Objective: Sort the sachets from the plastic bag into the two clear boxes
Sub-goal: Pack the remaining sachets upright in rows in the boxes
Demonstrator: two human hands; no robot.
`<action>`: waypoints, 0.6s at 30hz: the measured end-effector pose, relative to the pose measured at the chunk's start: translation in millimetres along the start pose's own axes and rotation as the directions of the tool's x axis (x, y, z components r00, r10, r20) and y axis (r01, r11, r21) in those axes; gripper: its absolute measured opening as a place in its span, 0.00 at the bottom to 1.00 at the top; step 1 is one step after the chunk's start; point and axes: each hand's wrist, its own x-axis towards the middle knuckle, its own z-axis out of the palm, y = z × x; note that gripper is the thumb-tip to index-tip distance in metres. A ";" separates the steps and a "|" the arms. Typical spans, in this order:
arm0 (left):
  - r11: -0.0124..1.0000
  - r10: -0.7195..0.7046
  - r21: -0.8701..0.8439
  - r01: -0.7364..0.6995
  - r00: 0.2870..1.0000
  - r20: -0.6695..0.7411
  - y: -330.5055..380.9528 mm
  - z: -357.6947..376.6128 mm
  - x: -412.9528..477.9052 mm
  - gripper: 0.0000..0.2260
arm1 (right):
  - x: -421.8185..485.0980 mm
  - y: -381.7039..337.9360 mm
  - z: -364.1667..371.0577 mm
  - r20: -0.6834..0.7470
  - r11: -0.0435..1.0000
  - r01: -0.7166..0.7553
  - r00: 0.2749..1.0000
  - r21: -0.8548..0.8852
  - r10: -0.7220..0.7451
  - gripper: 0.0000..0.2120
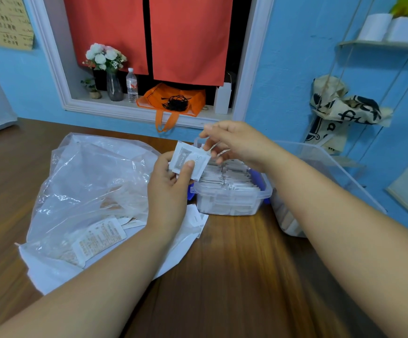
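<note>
Holding white sachets (199, 159) between left hand (170, 191) and right hand (238, 143) above clear box (229, 206).

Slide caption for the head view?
Left hand holds white paper sachets; right hand pinches one over the small clear plastic box beside the crumpled plastic bag.

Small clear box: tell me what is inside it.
The small clear box holds rows of white sachets, nearly to the rim. The right hand hides its far end.

Both forearms reach forward — left hand (171, 189) thumb-clamps sachets (199, 158), right hand (237, 145) pinches their top corner.
</note>
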 end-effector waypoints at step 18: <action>0.997 0.073 -0.001 -0.074 0.989 0.128 3.5 4.1 -4.3 0.07 | -29.4 2.6 -13.9 0.054 0.969 0.116 0.993 -0.219 -0.107 0.09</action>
